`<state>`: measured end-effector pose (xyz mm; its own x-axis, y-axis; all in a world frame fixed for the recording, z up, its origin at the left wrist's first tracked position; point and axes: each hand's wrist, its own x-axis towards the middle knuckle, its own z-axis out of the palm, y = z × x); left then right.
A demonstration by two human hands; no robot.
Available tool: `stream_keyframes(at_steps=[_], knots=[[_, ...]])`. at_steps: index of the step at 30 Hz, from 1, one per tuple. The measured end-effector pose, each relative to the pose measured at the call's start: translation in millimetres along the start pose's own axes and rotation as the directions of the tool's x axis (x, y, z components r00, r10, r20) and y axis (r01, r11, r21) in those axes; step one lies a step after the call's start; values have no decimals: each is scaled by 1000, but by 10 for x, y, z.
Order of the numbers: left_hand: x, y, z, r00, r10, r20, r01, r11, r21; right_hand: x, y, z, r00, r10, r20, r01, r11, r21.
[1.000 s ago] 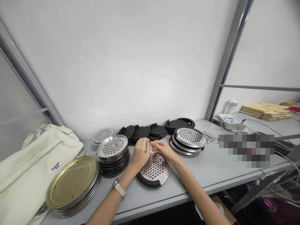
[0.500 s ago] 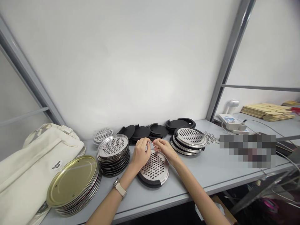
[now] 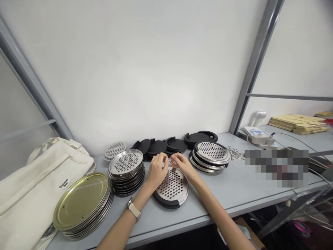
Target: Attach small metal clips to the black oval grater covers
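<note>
My left hand (image 3: 158,167) and my right hand (image 3: 181,165) are close together, fingers pinched. Between their fingertips is a small metal wire piece (image 3: 169,160), its exact shape too small to tell. Just below them, on the table, lies a round metal grater disc (image 3: 173,185) with rows of slots, set in a black base (image 3: 166,203); its far edge is partly behind the hands. Right of it is a stack of similar grater discs in black bases (image 3: 212,152). Several loose wire loops (image 3: 235,153) lie beyond that stack.
On the left stand a stack of grater discs (image 3: 126,163), gold round lids (image 3: 82,201) and a white cloth bag (image 3: 39,184). Black round bases (image 3: 156,147) lean along the wall. White devices (image 3: 258,135), cables and flat wooden pieces (image 3: 298,123) are at right. Grey posts (image 3: 256,66) flank the table.
The wire piece between my fingertips has been turned or lowered slightly and shows less clearly. Both hands stay nearly in place; the view has shifted very little.
</note>
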<state>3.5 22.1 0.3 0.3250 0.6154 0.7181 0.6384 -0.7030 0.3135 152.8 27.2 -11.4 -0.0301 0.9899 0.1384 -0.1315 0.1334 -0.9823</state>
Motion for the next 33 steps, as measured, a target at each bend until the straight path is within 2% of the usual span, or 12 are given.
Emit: stream_keyframes(at_steps=[4, 7, 10, 15, 24, 33], knots=[[20, -10, 11, 999, -49, 11, 50, 988, -149, -7, -25, 16, 999, -26, 32, 27, 1000, -14], [44, -22, 13, 989, -147, -5, 138, 939, -314, -7, -25, 30, 998, -37, 55, 38, 999, -23], [60, -50, 24, 976, -218, -7, 196, 890, -411, -10, -23, 34, 996, -38, 83, 41, 999, -30], [64, -123, 69, 959, -284, 0, 247, 834, -494, -13, -3, 23, 989, -16, 145, 23, 999, -44], [77, -159, 86, 942, -334, 45, 293, 748, -596, 57, 103, -21, 997, -49, 60, 54, 995, -88], [73, -141, 94, 946, -317, 64, 296, 769, -566, 60, 154, -17, 993, -109, 44, 114, 985, -129]])
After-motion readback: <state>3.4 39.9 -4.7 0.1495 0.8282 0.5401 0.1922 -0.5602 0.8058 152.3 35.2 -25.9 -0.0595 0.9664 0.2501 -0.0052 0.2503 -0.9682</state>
